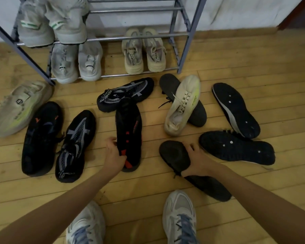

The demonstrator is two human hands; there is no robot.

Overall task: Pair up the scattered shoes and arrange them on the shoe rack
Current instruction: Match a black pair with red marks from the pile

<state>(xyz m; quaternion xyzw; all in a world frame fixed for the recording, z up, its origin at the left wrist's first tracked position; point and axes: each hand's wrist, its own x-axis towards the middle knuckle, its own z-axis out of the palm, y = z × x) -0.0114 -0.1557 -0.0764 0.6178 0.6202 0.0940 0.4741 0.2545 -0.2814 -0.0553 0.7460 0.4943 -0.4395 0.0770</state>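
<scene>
My left hand [115, 154] grips the heel side of a black shoe with red marks [129, 127] lying on the floor. My right hand [199, 160] is closed on an overturned dark shoe [174, 154], sole up. Its likely mate [167, 83] lies sole up under a cream shoe with a yellow stripe [182, 104]. Another cream-yellow shoe [18, 107] lies far left. A second black shoe with orange marks [40, 136] and two black-grey patterned shoes [76, 145] [127, 92] lie between. The grey metal shoe rack [134, 37] holds three light pairs.
Two overturned navy shoes [236, 110] [236, 148] lie on the right. My own feet in white sneakers with blue laces [179, 217] [86, 226] stand at the bottom. The floor is wooden planks [253, 55]. The rack's upper right shelf and lower middle have free room.
</scene>
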